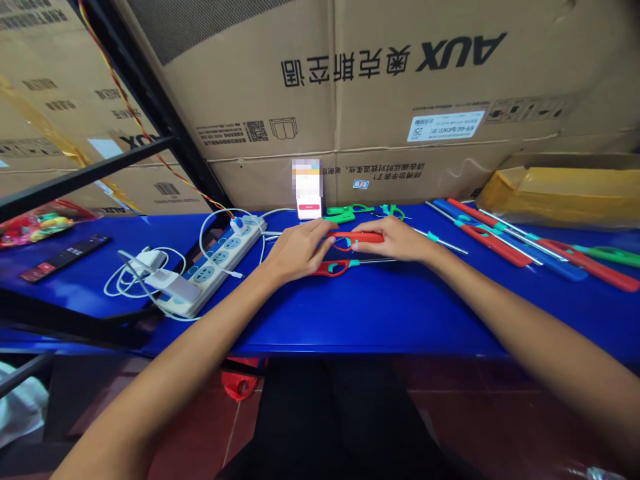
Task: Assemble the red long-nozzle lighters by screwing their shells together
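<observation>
On the blue tabletop [370,320], left hand [297,250] and right hand [395,239] pinch a red handle [363,237], a power strip [215,267] nearby.

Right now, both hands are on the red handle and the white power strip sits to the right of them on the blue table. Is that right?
Not quite: the white power strip sits to the left of the hands, not the right, as the head view shows. The left hand and right hand are on the red handle, and the strip is on the blue table.
</observation>
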### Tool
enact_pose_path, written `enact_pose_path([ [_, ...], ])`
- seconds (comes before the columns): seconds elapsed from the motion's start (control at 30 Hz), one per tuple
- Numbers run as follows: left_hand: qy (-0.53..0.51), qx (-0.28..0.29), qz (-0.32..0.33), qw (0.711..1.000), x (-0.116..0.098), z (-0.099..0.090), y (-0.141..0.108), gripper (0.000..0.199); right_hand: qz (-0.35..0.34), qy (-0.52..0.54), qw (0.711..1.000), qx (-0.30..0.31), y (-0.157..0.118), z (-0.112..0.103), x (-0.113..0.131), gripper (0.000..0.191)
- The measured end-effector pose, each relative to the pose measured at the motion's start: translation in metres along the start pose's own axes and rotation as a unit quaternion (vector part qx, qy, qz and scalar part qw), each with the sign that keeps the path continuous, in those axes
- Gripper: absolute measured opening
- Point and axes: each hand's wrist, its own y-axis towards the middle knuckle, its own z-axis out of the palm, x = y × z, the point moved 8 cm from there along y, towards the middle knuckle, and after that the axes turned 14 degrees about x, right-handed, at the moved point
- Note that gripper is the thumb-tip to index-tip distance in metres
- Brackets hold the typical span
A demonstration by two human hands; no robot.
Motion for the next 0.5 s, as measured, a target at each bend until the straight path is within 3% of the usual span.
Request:
enact_pose_path([
  [0.23, 0.03, 0.067, 0.0, 0.997, 0.006, 0.011, 0.002, 0.037, 0.009, -0.009, 1.0, 0.004, -0.004, -0.011, -0.012, 0.045],
  [0.5, 0.077, 0.079, -0.036, 0.993, 0.012, 0.012, 0.0, 0.04, 0.006, 0.04, 0.999, -0.001, -0.005, -0.015, -0.013, 0.05],
])
